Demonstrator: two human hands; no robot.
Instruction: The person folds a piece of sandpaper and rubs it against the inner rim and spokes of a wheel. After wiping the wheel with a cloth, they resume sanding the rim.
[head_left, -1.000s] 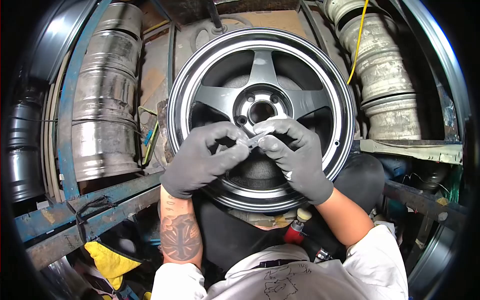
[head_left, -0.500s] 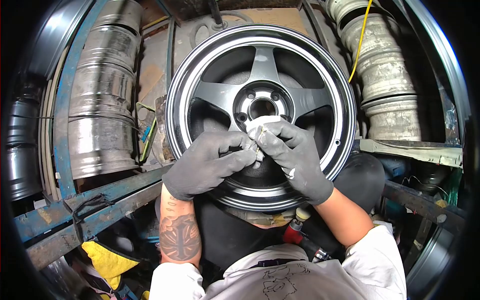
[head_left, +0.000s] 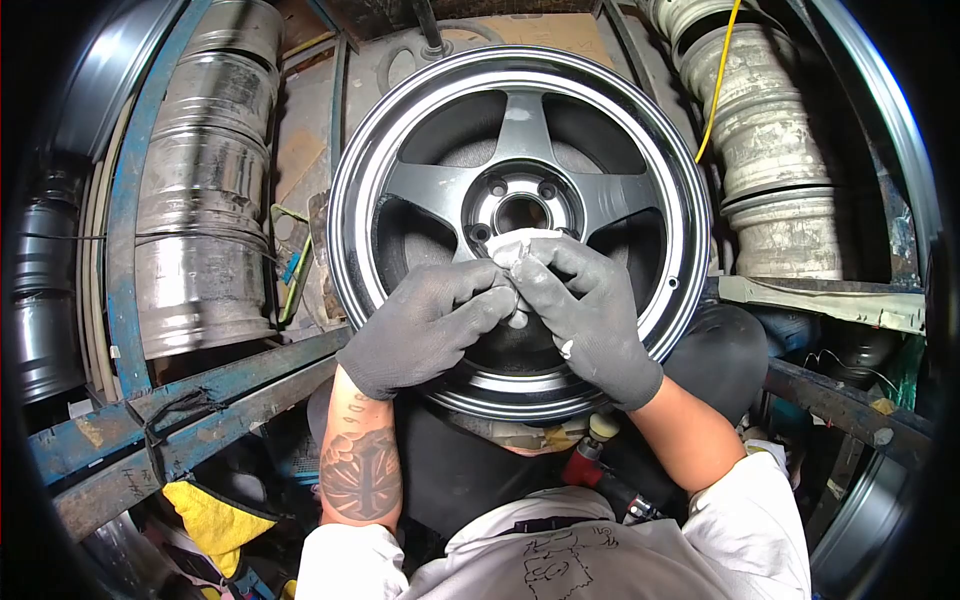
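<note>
A grey wheel rim with a bright lip lies face up in front of me. Over its lower middle, near the centre hole, my two grey-gloved hands meet. My right hand is closed on a small white cloth, which shows above its fingers. White smears mark this glove. The fingers of my left hand are pinched together against the right fingertips. What lies between the left fingertips is too small and covered to make out.
Stacked bare metal rims stand at the left and right, within blue steel frames. A red power tool with a round pad lies below the wheel. A yellow cloth hangs at lower left; a yellow cable runs at upper right.
Both hands have shifted slightly while staying together at the wheel's centre. The left fingertips have moved a little closer against the right ones, and the white cloth shows a bit more to the left.
</note>
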